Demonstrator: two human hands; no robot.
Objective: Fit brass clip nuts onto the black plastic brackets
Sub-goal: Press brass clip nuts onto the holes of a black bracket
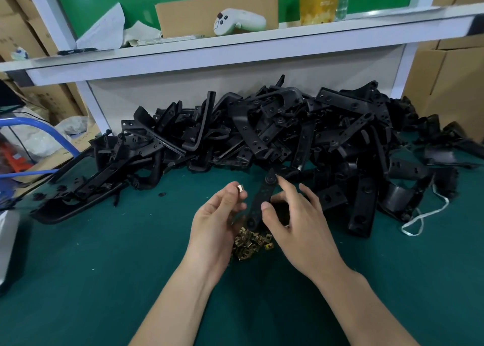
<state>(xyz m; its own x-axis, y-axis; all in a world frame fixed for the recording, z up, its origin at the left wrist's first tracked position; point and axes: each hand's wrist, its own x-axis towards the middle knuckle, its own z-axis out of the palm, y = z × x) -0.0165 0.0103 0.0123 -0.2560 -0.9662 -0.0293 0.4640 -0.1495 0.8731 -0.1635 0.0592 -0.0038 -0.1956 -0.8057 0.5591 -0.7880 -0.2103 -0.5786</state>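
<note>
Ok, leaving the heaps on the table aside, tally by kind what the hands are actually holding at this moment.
brass clip nut: 1, pinched in the fingers of the left hand
black plastic bracket: 1, held by the right hand
Total: 2

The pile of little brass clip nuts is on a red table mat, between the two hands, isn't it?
Not quite. The head view shows the pile of little brass clip nuts on a dark green table mat, not a red one. It does lie between the left hand and the right hand.
</note>
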